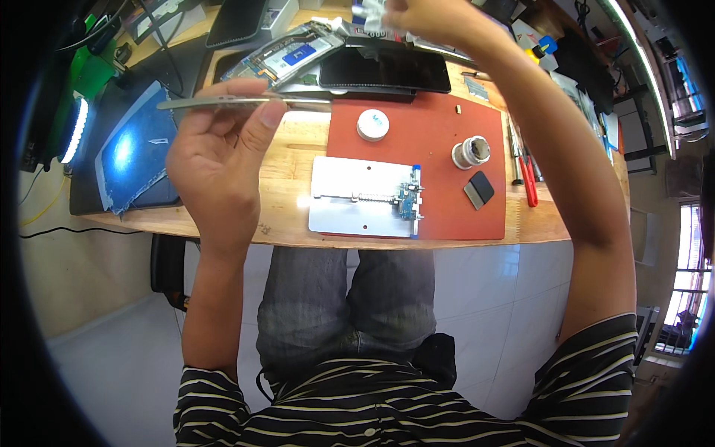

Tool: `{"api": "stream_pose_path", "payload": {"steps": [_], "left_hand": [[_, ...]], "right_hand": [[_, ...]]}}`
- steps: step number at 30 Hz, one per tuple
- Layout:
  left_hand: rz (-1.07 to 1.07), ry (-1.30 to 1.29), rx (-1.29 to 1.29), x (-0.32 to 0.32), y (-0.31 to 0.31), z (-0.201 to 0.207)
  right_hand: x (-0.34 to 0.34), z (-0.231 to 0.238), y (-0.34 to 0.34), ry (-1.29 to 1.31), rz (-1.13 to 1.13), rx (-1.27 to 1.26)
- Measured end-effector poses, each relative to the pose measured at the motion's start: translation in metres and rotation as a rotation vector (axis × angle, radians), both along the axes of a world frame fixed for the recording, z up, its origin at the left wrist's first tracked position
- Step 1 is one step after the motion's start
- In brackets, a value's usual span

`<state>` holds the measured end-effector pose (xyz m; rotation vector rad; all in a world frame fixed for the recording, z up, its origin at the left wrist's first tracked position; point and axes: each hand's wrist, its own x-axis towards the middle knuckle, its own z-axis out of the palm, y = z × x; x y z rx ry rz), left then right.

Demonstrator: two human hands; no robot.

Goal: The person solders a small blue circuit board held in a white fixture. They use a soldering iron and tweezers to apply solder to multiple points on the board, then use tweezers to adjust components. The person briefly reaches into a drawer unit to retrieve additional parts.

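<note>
My left hand (223, 153) is raised over the left part of the bench, fingers and thumb closed round slim metal tweezers (246, 101) held level, their thin end to the right. At the top edge my right hand (428, 18) reaches far forward, its fingers pinching a crumpled white tissue-like piece (369, 15); part of the hand is cut off by the edge. Between my arms a metal board holder (335, 179) lies partly on a red-brown mat (447, 216), with a small blue circuit board (409, 201) clamped at its right end.
On the mat are a white round lidded tub (373, 125), an open jar (473, 152) and a black-and-silver scraper (480, 191). Behind lie a dark phone (383, 69) and an opened phone (290, 56). Red-handled tool (530, 182) at right; blue cloth (134, 153) and ring lamp (75, 130) at left.
</note>
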<state>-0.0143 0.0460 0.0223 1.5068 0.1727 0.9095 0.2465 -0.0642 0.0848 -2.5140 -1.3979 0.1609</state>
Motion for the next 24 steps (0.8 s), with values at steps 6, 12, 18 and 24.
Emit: {"api": "stream_pose_path", "payload": {"steps": [6, 12, 18, 24], "left_hand": [[-0.054, -0.068, 0.142, 0.045, 0.004, 0.005], [-0.049, -0.05, 0.239, 0.074, 0.012, 0.013], [-0.08, -0.045, 0.193, 0.078, 0.012, 0.001], [0.048, -0.147, 0.053, 0.075, 0.044, 0.02]], "right_hand": [[-0.026, 0.035, -0.04, 0.591, 0.221, 0.372], [-0.037, 0.028, -0.048, 0.663, 0.272, 0.351], [-0.038, 0.024, -0.054, 0.632, 0.202, 0.225], [-0.023, 0.009, -0.105, 0.026, 0.258, 0.348]]}}
